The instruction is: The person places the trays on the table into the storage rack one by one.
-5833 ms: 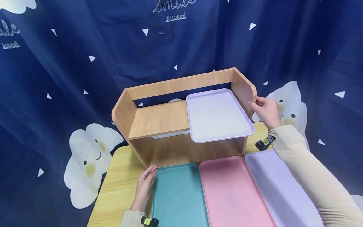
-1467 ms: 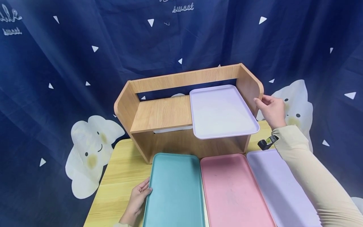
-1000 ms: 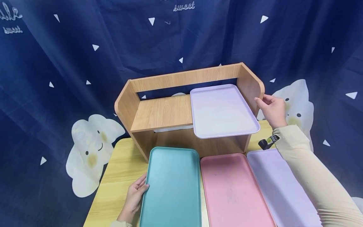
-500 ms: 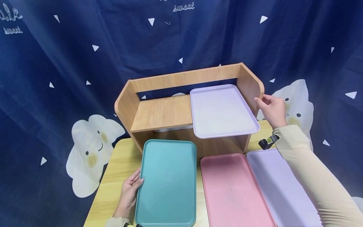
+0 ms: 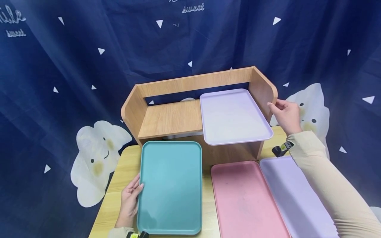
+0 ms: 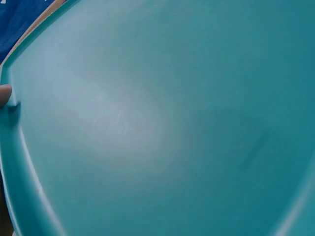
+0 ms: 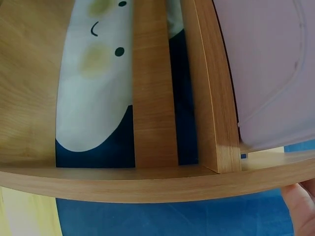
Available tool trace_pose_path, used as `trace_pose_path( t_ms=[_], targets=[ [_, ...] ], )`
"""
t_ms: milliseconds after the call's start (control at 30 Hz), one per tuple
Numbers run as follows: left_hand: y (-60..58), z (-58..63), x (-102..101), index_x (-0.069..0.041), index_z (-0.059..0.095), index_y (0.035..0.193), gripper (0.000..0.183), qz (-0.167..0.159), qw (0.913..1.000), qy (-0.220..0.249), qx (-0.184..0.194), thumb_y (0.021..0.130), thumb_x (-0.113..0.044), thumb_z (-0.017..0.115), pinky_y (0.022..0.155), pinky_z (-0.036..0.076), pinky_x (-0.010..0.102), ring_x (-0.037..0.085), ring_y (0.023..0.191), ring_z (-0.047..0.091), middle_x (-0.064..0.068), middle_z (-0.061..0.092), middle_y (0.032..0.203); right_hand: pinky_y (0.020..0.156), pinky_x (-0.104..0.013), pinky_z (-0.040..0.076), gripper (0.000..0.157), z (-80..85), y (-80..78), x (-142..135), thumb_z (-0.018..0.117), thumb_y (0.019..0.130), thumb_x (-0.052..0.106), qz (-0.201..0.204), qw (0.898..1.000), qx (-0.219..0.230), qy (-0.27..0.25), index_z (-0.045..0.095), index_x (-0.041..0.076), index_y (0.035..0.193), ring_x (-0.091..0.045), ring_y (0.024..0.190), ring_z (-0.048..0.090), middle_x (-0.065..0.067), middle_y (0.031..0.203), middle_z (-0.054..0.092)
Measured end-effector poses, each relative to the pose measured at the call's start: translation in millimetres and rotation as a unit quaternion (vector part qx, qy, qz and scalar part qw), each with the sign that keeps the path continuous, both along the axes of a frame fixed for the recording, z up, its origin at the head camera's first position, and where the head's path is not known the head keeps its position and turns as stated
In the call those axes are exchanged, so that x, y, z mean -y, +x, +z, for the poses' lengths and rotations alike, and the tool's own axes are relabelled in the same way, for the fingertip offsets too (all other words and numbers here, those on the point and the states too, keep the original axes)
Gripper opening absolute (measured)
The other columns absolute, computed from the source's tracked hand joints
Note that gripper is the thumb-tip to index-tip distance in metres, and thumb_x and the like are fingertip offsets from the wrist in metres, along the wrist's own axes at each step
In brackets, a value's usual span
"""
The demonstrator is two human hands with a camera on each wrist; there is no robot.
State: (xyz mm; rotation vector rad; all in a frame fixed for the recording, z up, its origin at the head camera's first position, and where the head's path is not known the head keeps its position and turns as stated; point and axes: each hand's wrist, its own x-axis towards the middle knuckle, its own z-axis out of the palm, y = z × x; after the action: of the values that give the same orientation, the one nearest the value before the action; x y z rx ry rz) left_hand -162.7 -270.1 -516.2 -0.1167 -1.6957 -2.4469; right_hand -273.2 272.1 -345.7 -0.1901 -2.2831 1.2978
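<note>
My left hand (image 5: 128,201) grips the teal tray (image 5: 171,188) by its left rim, thumb over the edge and fingers behind. The tray is raised at a tilt in front of the wooden shelf (image 5: 171,119), hiding the shelf's lower left part. In the left wrist view the thumb (image 6: 4,94) lies on the rim, and the tray's surface fills nearly everything. With thumb and fingers, my right hand (image 5: 285,115) pinches the front edge of the shelf's right side panel. A lavender tray (image 5: 235,117) lies on the right of the upper board, jutting out past its front.
On the yellow wood table (image 5: 116,185) lie a pink tray (image 5: 247,198) and, right of it, a second lavender tray (image 5: 297,195). Behind the shelf hangs a dark blue curtain (image 5: 143,53) with white clouds and triangles.
My left hand has taken hold of the teal tray, which lay flat beside the pink one, and lifted and tilted it up, shifting it left. My right hand keeps its hold on the shelf.
</note>
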Motion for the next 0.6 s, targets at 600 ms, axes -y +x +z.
trace_pose_path(
  t_ms=[600],
  targets=[
    [3.0,41.1,-6.3,-0.001,0.063,0.119,0.046,-0.019,0.9832,0.167,-0.071,0.09,0.022,0.035,0.084,0.051,0.031,0.02,0.105,0.064,0.013,0.065,0.117,0.057,-0.009,0.044,0.045,-1.8,-1.0,-0.3,0.061,0.089,0.037,0.001,1.0,-0.007,0.006,0.066,0.002,0.117,0.004,0.071,0.056,-0.024,0.106,0.067]
  ],
)
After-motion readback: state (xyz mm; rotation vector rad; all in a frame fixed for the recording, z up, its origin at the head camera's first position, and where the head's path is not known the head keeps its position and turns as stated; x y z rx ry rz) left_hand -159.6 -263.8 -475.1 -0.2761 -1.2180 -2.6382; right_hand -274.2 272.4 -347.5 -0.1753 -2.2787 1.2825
